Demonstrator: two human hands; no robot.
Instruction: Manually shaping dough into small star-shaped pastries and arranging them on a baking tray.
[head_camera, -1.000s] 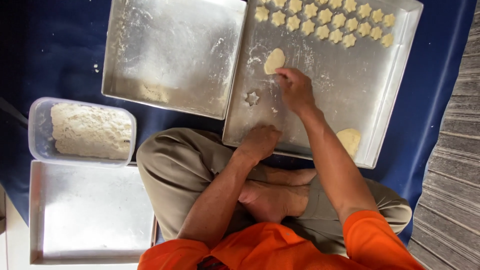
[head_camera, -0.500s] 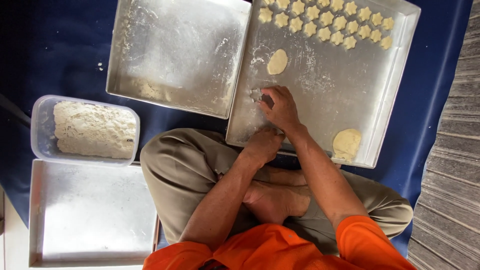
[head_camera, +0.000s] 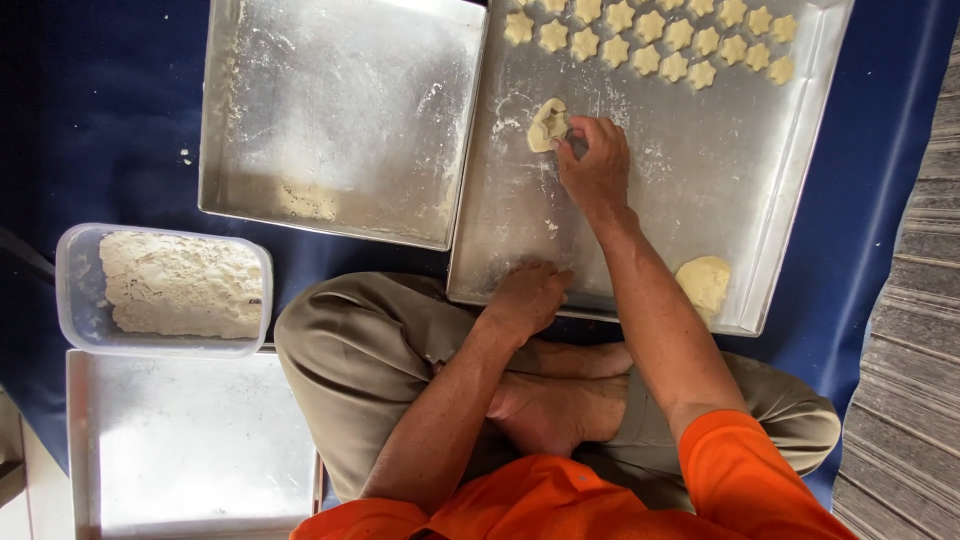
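A large metal baking tray (head_camera: 800, 200) lies in front of my crossed legs. Two rows of small star-shaped dough pieces (head_camera: 650, 40) fill its far edge. My right hand (head_camera: 597, 165) reaches over the floured tray, and its fingertips pinch the right edge of a small crumpled flat piece of dough (head_camera: 545, 125). My left hand (head_camera: 525, 297) rests with curled fingers on the tray's near rim. A pale lump of dough (head_camera: 703, 283) sits in the tray's near right corner.
A second floured tray (head_camera: 340, 110) lies to the left, touching the first. A clear plastic tub of crumbly dough (head_camera: 170, 285) and a third tray (head_camera: 190, 450) sit by my left knee. All rest on a blue mat (head_camera: 90, 120); a striped mat (head_camera: 910, 380) borders the right.
My right hand dropped to a small star-shaped bit near the tray's left side, then moved back up to the flat dough piece, which now looks crumpled. The left hand has not moved.
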